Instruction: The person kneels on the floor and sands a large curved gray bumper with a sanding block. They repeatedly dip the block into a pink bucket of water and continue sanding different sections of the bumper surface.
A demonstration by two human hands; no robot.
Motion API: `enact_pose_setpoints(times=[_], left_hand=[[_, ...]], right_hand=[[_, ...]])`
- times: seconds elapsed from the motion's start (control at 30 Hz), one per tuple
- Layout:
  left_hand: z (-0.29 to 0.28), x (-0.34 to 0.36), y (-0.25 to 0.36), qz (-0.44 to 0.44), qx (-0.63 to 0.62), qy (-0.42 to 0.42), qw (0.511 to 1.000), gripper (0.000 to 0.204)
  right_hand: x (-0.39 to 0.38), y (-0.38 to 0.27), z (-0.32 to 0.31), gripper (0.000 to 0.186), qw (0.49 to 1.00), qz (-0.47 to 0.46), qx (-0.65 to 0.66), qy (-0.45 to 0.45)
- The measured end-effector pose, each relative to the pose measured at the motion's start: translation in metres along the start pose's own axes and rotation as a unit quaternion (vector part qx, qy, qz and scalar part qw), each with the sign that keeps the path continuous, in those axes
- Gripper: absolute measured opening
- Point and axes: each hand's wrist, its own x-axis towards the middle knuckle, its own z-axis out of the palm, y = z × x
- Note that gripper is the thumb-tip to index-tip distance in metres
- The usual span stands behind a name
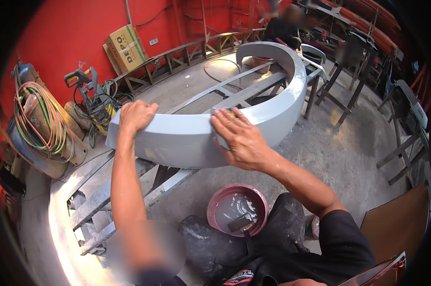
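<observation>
A long, curved grey panel (177, 138), like a primed car-body part, rests on a metal frame in front of me. Near its left end, my left hand (137, 116) is closed over the top edge. My right hand (237, 136) lies with fingers together on the middle of the panel. Beneath its fingers is a thin grey piece that looks like sandpaper (218, 111), mostly covered by the hand. Between my knees stands a reddish bucket (210, 209) of cloudy water, with a dark rectangular block (240, 222) inside.
Hoses (48, 126) hang over a gas cylinder at the left, beside a yellow-black pressure washer (103, 114). A cardboard box (126, 50) leans on the red wall. Another person (286, 28) sits beyond the panel's far end. Metal stands (351, 71) occupy the right.
</observation>
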Motion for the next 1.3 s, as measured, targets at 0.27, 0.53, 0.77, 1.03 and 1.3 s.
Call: enact_pose_setpoints(times=[0.27, 0.53, 0.77, 1.03, 1.3], left_hand=[[0.008, -0.001, -0.010, 0.035, 0.003, 0.013, 0.999, 0.050], [0.004, 0.004, 0.008, 0.005, 0.025, 0.002, 1.000, 0.052], [0.008, 0.002, 0.002, 0.034, 0.018, -0.008, 0.999, 0.051], [0.004, -0.015, 0.036, 0.023, -0.032, 0.001, 0.999, 0.053], [0.011, -0.066, 0.141, 0.177, -0.033, 0.002, 0.984, 0.067]], right_hand=[[-0.051, 0.064, -0.029, 0.046, 0.994, 0.105, -0.009, -0.006], [-0.041, 0.048, -0.026, 0.046, 0.993, 0.112, 0.040, 0.007], [-0.071, 0.126, -0.050, 0.043, 0.987, 0.158, -0.035, 0.014], [-0.026, 0.020, -0.007, 0.049, 0.994, 0.097, 0.034, 0.043], [-0.098, 0.225, -0.082, 0.058, 0.933, 0.353, -0.069, 0.016]])
